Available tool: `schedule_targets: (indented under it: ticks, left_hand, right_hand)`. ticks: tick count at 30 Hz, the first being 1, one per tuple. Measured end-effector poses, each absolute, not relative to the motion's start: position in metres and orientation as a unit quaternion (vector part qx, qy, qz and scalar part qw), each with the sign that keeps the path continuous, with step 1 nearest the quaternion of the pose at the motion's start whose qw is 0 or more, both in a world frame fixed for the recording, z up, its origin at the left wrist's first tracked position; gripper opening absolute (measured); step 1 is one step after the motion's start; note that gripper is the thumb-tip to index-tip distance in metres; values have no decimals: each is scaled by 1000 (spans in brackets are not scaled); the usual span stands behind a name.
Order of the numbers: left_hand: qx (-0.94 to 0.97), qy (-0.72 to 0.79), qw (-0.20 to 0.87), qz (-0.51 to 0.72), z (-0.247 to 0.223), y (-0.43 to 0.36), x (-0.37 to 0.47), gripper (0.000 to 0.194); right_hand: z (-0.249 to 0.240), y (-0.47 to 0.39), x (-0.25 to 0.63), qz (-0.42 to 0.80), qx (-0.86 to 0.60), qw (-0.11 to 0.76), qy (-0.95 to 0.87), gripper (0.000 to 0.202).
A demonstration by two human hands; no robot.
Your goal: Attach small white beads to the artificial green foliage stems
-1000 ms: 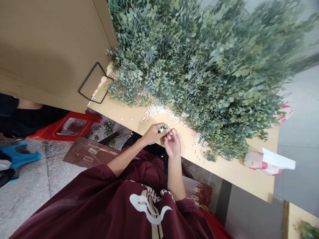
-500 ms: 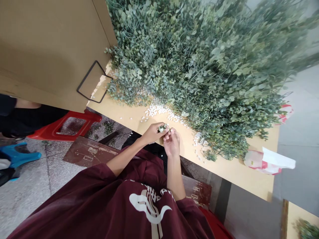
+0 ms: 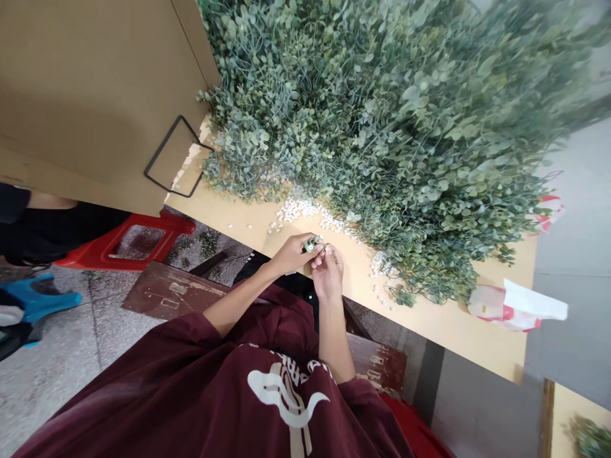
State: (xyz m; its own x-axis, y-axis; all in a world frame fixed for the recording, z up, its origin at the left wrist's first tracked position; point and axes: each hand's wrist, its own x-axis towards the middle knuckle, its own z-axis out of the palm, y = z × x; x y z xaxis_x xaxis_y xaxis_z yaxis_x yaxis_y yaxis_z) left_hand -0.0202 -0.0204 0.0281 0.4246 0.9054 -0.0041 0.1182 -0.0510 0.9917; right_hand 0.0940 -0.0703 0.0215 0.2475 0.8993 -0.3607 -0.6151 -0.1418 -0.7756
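Near the front edge of the light wooden table, my left hand is closed on a small green sprig. My right hand meets it from the right, fingertips pinched together at the sprig's end; what they hold is too small to make out. Just beyond my hands lie many small white pieces, scattered along the table. Behind them rises a large heap of green artificial foliage, covering most of the tabletop.
A large cardboard box stands at the left, beside a black wire frame. A red and white plastic bag lies at the right. Red and blue stools and a person's legs are at the left.
The camera view has shifted very slightly. Both hands keep nearly the same pose around the sprig, with only a small movement of the fingers.
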Motion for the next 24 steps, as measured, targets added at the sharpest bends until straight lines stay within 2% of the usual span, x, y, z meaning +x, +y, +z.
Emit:
schedule_targets:
  ticks: [15,20,24]
  left_hand:
    - [630,406,554,363,27,-22,-18,21]
    - [615,416,557,372,29,-25,-18,22]
    - [623,414,550,371,28,-24,-20,26]
  right_hand:
    - [20,-71,96,589,-472,636,-162,26]
    - [20,-73,84,489,-502,684,-201,22]
    - [19,-74,80,428,-534,686,-249,15]
